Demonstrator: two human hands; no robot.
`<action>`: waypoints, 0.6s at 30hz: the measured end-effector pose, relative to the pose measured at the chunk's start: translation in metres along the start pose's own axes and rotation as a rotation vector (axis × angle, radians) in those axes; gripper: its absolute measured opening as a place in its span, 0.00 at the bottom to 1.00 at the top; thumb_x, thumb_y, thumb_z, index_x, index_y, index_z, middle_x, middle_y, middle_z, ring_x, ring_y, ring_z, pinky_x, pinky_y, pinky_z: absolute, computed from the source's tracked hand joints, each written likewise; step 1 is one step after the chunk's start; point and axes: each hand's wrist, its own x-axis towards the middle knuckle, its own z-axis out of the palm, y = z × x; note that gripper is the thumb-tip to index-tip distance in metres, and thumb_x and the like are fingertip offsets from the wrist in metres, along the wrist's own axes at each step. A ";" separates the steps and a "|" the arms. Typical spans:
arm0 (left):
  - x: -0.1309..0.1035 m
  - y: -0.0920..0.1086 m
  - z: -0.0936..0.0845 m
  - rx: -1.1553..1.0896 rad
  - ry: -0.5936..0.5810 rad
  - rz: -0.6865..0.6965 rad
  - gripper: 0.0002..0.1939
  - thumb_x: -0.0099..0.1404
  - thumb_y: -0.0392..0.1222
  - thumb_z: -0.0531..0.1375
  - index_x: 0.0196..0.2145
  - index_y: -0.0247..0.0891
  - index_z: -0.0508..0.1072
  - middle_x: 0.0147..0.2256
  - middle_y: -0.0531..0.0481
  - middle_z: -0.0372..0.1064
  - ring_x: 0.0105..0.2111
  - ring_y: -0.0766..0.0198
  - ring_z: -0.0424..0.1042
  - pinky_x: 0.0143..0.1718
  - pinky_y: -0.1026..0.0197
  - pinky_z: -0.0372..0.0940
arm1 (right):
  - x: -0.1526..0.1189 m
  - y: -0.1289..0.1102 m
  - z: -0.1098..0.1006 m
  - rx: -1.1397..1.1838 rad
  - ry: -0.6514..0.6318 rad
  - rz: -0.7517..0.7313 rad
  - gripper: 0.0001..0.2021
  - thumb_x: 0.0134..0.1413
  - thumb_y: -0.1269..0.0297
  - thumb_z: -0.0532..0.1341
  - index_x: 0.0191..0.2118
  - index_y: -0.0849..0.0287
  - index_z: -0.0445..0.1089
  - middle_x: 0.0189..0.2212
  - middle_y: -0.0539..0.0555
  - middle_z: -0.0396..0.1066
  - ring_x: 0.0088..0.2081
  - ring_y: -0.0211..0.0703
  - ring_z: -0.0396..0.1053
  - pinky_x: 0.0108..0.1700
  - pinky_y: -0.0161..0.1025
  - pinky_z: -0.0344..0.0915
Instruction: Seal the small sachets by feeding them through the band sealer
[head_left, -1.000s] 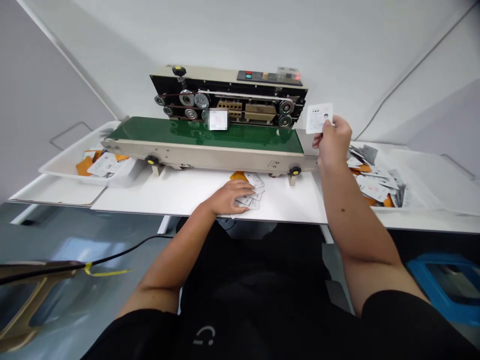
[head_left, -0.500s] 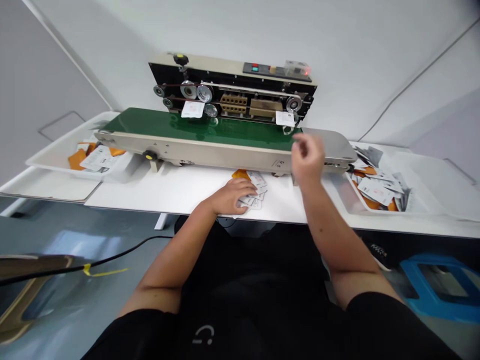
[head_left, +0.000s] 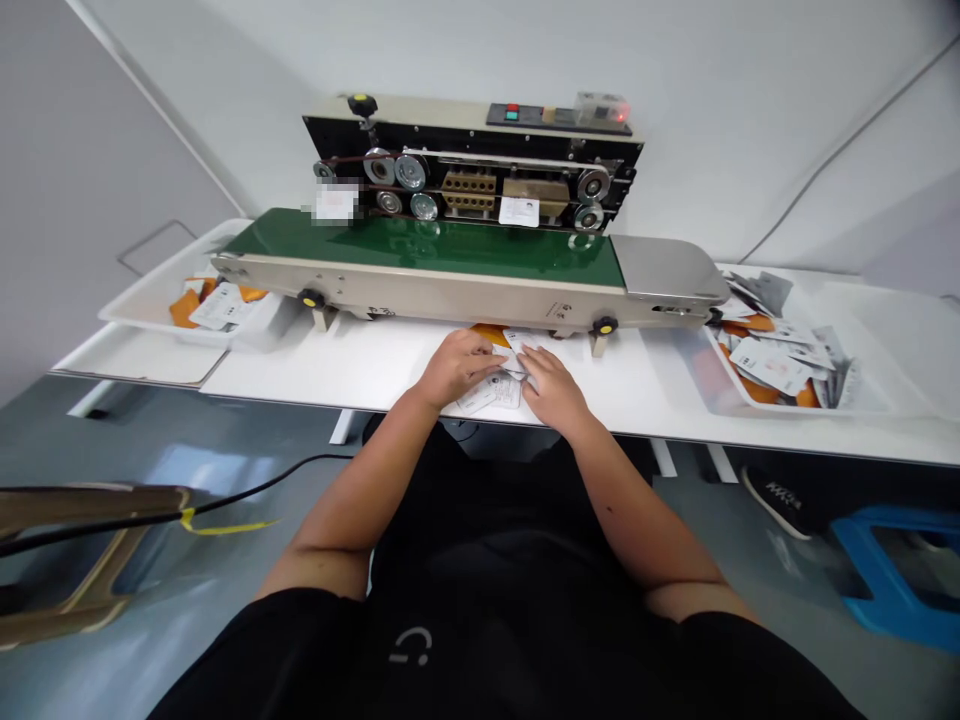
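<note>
White printed packets [head_left: 504,392] and an orange one [head_left: 493,335] lie on the white table in front of the machine. My left hand [head_left: 459,368] is closed, its thumb and fingers pinching the edge of a white packet. Beside it, my right hand [head_left: 553,388] touches the same small pile, fingers stretched out over the packets. In the sealing machine [head_left: 469,135], one white packet [head_left: 519,211] hangs below the brass blocks, and another packet [head_left: 336,202] is at the far left rollers, partly blurred.
The green conveyor belt [head_left: 450,247] runs beyond my hands. An open plastic bin [head_left: 259,325] of packets stands at the left, another bin [head_left: 720,385] at the right. A blue stool [head_left: 877,610] and a dark cable [head_left: 300,465] are below the table.
My right hand has come down from the belt's right end to the pile. My left hand now pinches a packet. Both packets in the machine have moved left.
</note>
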 end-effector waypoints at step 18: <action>-0.013 -0.003 -0.005 0.099 0.502 0.083 0.06 0.75 0.44 0.65 0.44 0.50 0.85 0.45 0.49 0.77 0.38 0.65 0.73 0.41 0.60 0.71 | 0.008 -0.004 -0.003 0.520 0.245 0.189 0.23 0.68 0.49 0.58 0.59 0.55 0.76 0.51 0.59 0.79 0.51 0.53 0.75 0.56 0.54 0.74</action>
